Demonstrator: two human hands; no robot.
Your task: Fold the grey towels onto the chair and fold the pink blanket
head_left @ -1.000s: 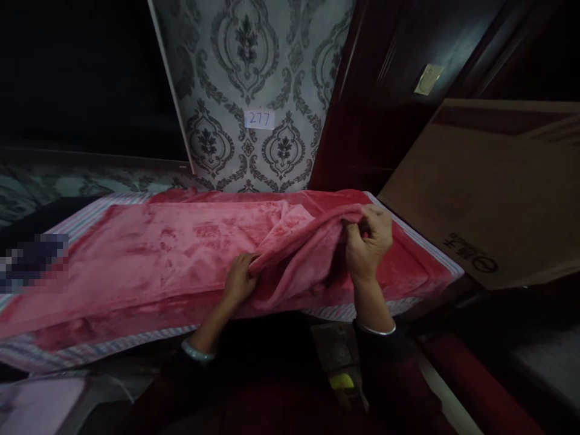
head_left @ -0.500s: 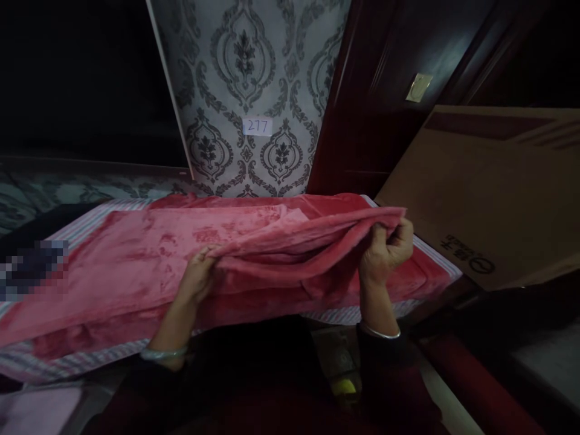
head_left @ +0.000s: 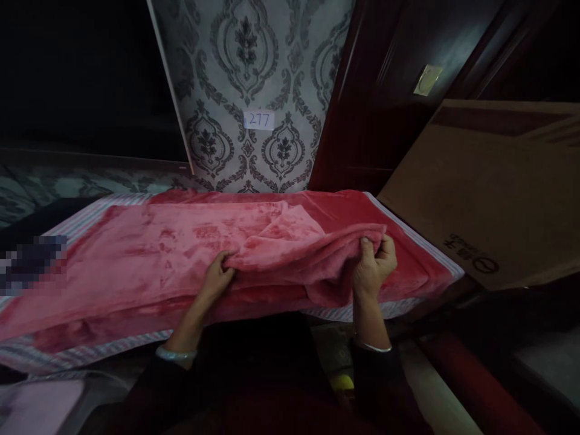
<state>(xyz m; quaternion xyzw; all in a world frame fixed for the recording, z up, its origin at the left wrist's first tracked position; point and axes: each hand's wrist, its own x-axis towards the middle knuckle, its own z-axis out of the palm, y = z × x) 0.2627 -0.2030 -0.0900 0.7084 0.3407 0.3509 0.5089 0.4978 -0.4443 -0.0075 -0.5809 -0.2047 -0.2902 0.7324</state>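
A pink-red plush blanket (head_left: 190,241) lies spread in folded layers along a surface in front of me. My left hand (head_left: 220,273) pinches its raised edge near the middle. Farther right, my right hand (head_left: 375,260) is closed around a corner of the same blanket, thumb on top. Between my hands the lifted part sags in a soft fold, its underside partly showing at the right. Beneath the blanket lies a striped cloth (head_left: 131,351), visible along the front and side edges.
A large cardboard box (head_left: 493,187) leans at the right beside a dark red door (head_left: 362,121). A black screen (head_left: 86,84) stands at the back left. On the patterned wall a paper label (head_left: 259,119) reads 277. A blurred dark patch (head_left: 31,266) sits at the left end.
My right hand has come left and slightly down with the blanket corner, while my left hand has shifted right. The gap between the lifted layers has closed up and the fold hangs lower.
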